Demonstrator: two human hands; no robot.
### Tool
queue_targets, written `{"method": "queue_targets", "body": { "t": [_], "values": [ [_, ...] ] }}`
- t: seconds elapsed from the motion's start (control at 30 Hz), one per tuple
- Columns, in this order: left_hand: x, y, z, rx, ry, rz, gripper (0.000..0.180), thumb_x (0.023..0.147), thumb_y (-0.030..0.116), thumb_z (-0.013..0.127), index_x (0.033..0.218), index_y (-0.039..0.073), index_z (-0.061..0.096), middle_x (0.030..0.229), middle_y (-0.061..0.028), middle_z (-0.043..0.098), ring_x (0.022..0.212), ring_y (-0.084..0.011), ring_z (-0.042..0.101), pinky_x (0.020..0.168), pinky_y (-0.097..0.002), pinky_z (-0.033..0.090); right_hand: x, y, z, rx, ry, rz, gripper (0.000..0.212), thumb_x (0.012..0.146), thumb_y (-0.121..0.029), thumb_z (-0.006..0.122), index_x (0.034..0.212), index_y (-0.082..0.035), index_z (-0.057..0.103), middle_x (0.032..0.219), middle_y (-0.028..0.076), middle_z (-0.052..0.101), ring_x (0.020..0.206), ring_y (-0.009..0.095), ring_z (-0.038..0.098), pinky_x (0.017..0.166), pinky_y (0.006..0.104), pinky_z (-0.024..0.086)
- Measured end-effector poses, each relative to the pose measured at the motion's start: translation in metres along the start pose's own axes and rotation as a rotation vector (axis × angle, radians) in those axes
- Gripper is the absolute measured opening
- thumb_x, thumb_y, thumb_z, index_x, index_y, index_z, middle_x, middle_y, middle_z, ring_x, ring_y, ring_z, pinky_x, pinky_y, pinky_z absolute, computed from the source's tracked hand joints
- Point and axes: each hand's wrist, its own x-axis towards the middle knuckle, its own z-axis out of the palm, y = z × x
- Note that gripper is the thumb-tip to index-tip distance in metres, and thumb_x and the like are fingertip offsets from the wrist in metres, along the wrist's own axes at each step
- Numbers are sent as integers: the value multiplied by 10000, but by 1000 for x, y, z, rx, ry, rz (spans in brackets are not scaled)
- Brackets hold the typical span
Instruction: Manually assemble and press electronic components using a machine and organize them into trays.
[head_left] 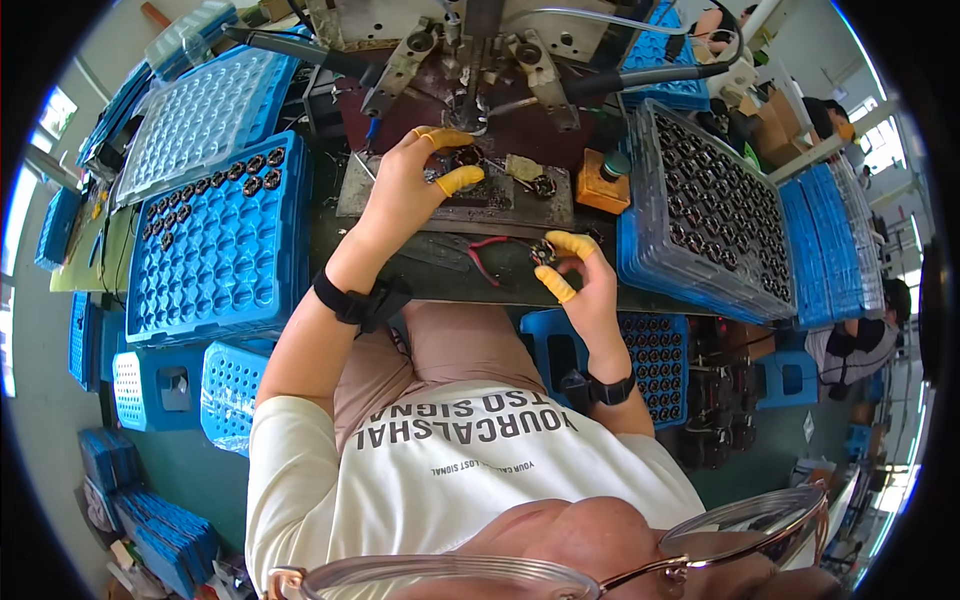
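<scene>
Small round parts sit pinched in left hand (415, 185) and right hand (580, 272).

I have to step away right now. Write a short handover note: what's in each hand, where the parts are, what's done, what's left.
Left hand: yellow finger cots on, pinching a small round dark part on the metal work plate under the press fixture.
Right hand: holds another round part at the bench edge, beside the red-handled pliers.
Done: a few parts sit in the left blue tray's top corner.
Left: the right tray is nearly full of parts.
</scene>
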Motion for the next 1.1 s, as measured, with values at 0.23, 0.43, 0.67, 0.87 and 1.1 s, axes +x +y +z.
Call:
{"method": "queue_targets", "body": {
  "t": [0.23,0.43,0.67,0.87,1.1],
  "values": [
    [2,-12,3,-137,-52,-134,405,753,182,818,1072,-8,657,1009,-136,675,918,-258,661,799,-326,525,-10,11,-9,-338,-32,-13,434,746,-75,785,1154,-69,638,1060,81,621,913,240,617,724,293,495],
    [-1,-14,8,-54,-32,-35,462,757,215,817,1105,-19,623,989,-143,672,909,-271,663,794,-333,527,-8,6,-12,-339,-46,-14,401,770,-77,770,1150,-50,643,1089,96,621,907,247,610,733,302,500],
    [-18,-6,0,-39,47,16,623,728,221,837,1247,14,562,1149,-164,616,1030,-321,615,894,-366,501,36,1,-21,-594,261,-360,365,884,-160,687,1209,-14,607,1215,155,585,1133,339,554,985,409,432],
    [-70,16,-57,270,62,-81,628,735,143,816,1297,48,552,1193,-151,600,1067,-334,596,927,-373,485,78,13,-19,-850,266,-302,482,922,-218,638,1285,65,498,1343,224,502,1291,408,438,1053,462,379],
    [-143,-10,-170,646,298,-231,288,819,88,743,1101,60,692,1124,-117,661,1049,-294,623,880,-344,494,78,20,-22,-963,225,-268,420,910,-235,653,1190,66,564,1296,224,541,1246,415,489,1009,473,424]
  ]
}}
